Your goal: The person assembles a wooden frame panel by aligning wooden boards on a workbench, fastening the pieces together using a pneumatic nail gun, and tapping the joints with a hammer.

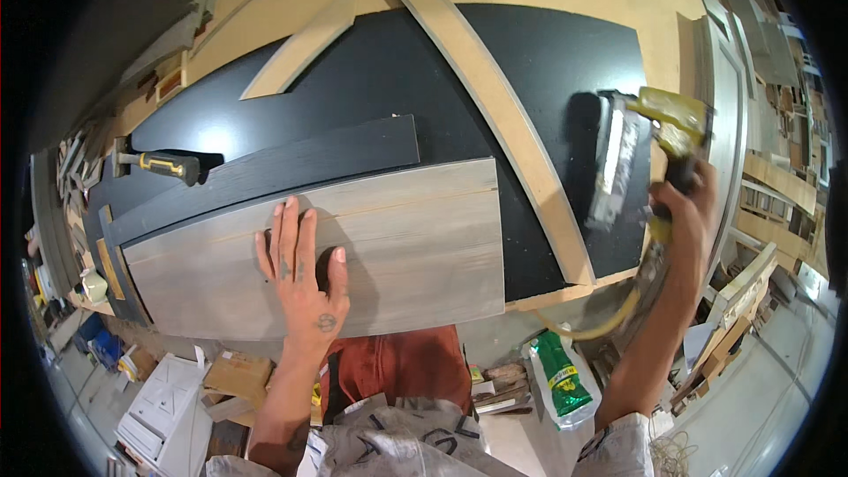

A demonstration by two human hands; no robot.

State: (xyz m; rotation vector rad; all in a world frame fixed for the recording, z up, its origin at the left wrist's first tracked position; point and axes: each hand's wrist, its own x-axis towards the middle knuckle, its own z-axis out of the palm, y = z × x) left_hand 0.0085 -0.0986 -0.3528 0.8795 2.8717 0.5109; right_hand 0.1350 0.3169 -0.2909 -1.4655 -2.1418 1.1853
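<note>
Fingers of the left hand are lying spread and flat, gripping nothing, pressing on the pale grey wood-grain rectangular panel resting at the workbench's six o'clock edge. Right hand, at three o'clock, is wrapping closed around the yellow pneumatic nail gun, its yellow hose trailing below. Black matt board is lying underneath; a curved raw fibreboard strip is crossing it.

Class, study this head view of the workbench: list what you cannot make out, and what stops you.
- Nail gun: motion-blurred, so its tip is unclear; its grip is hidden in the right hand.
- Grey board: the part under the flat left hand is hidden.
- Hammer: its head is too small and dark to make out.
- Yellow hose: its far end passes behind the forearm.
</note>
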